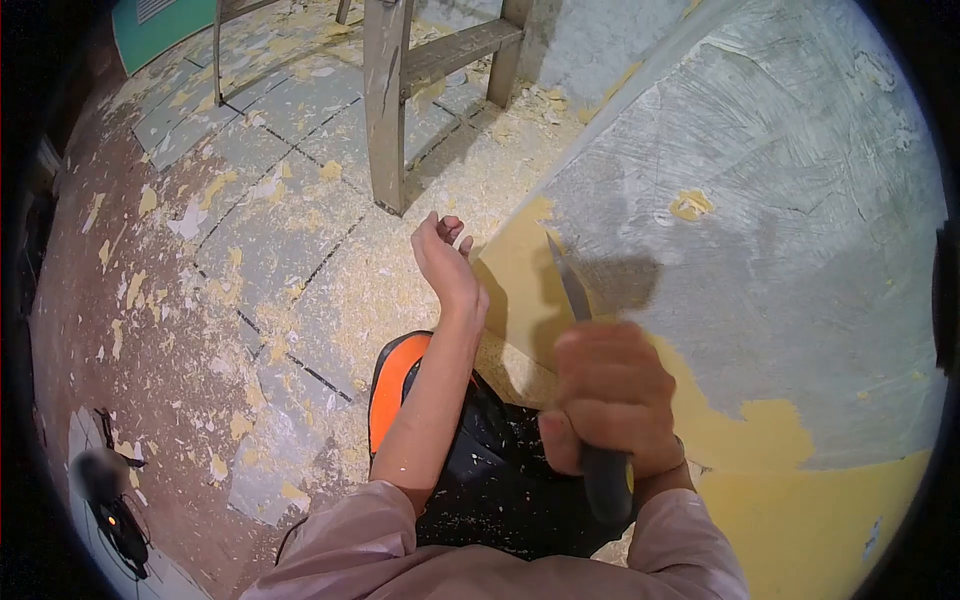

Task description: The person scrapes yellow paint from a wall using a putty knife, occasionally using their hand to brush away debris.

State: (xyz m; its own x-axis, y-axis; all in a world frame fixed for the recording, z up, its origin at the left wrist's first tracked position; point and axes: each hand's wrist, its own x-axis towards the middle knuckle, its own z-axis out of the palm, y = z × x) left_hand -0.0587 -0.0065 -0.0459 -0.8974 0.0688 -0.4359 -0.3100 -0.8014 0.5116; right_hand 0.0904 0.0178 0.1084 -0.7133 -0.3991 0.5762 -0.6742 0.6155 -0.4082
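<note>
My right hand (615, 400) is wrapped round the dark handle of a scraping tool (570, 280), and its narrow metal blade points up toward the wall. The blade tip is near the edge of the yellow paint on the wall (680, 300); whether it touches cannot be told. Yellow paint covers the wall's lower part, while bare grey, scratched surface shows above it. To the left of the wall, my left hand (447, 262) is raised with its fingers loosely curled and apart, holding nothing.
A wooden ladder or trestle (387, 120) stands on the tiled floor ahead. Paint flakes litter the floor (290, 215). An orange and black shoe (398, 385) is under my left forearm. Dark objects with a cable (122, 530) lie at lower left. A green panel (165, 35) is at upper left.
</note>
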